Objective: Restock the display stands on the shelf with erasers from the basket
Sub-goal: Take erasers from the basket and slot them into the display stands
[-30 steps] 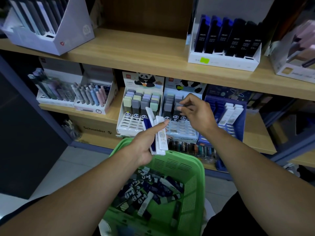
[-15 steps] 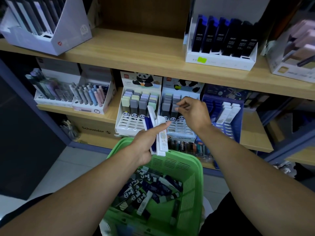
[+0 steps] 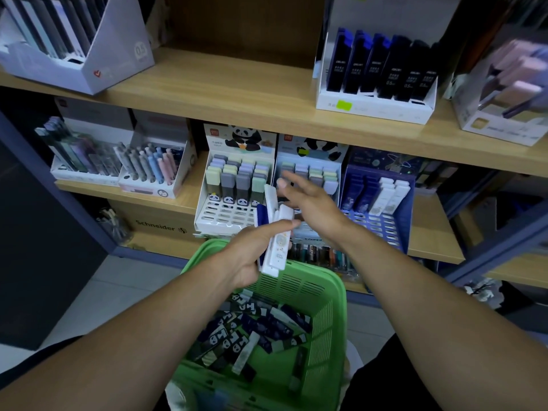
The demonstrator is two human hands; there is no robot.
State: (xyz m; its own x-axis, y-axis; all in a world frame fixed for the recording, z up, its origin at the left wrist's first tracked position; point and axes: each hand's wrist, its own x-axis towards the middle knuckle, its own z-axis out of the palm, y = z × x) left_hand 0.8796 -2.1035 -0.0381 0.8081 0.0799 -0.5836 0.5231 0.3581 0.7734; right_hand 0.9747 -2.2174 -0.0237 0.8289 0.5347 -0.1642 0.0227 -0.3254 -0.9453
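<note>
Withdrawn right hand (image 3: 311, 203) opens beside left hand's (image 3: 249, 256) slim erasers (image 3: 277, 235).

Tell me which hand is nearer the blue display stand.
Right. The right hand hovers just left of the blue display stand; the left hand is lower and further left, holding erasers.

Dim, bluish light — blurred, warped edges

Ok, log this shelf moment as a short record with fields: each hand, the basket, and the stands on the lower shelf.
left hand: grips a bundle of white and blue erasers above the basket
right hand: open, holds nothing, in front of the right panda stand
basket: green, many erasers inside
left panda stand: front rows empty
blue stand: partly filled, front rows empty
</note>
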